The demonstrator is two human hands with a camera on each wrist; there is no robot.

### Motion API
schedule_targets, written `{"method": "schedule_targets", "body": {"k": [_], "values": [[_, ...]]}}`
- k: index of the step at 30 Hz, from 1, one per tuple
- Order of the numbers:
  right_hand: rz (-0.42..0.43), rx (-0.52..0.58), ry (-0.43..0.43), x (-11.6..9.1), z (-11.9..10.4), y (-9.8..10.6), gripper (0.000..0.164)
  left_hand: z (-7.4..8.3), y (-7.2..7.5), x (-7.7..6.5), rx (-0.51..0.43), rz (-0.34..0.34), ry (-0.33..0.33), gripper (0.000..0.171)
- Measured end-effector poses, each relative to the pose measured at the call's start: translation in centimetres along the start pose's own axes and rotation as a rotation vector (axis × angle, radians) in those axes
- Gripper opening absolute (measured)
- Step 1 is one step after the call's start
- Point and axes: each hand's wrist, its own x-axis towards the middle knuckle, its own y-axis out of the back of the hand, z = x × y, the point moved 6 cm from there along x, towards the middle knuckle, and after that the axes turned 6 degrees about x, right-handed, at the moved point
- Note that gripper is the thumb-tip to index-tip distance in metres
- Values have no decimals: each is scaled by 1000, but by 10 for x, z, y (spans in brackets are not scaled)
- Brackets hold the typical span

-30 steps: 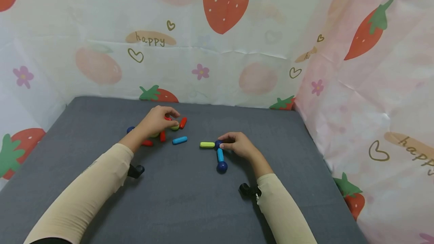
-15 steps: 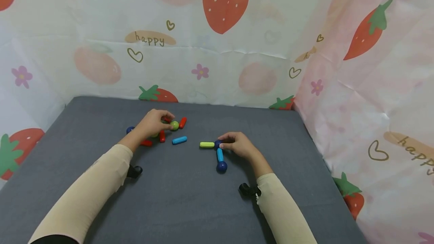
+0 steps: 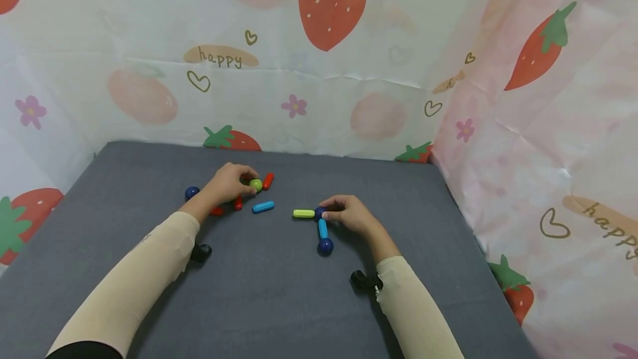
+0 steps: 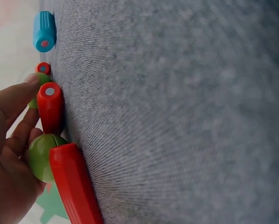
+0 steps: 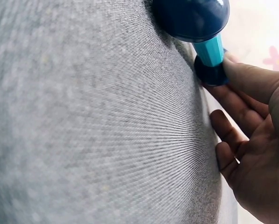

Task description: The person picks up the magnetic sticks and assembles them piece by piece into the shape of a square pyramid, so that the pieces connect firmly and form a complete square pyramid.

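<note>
Roughly mid-frame, head view: left hand pinches a glossy lime-green plastic-looking ball; right hand, right of centre, grips a shiny dark-blue plastic-looking ball meeting a light-blue plastic-looking rod.

Left wrist view: thumb on green ball, upper left, palm below. Probably light, rigid, slippery; pinch across widest part.

Right wrist view: thumb against dark-blue ball, upper right, lower fingers bent. Joint may be weak; steady the ball itself.

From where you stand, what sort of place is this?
Perhaps a makeshift play corner: a gray-covered table before strawberry-print sheeting, with a toy-like green ball and a loose blue rod.
</note>
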Motion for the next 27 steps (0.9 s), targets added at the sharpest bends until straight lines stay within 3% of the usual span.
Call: {"method": "schedule_targets", "body": {"k": [27], "values": [[8, 6, -9, 1, 3, 0, 25, 3, 2, -3, 26, -6, 24, 36]]}}
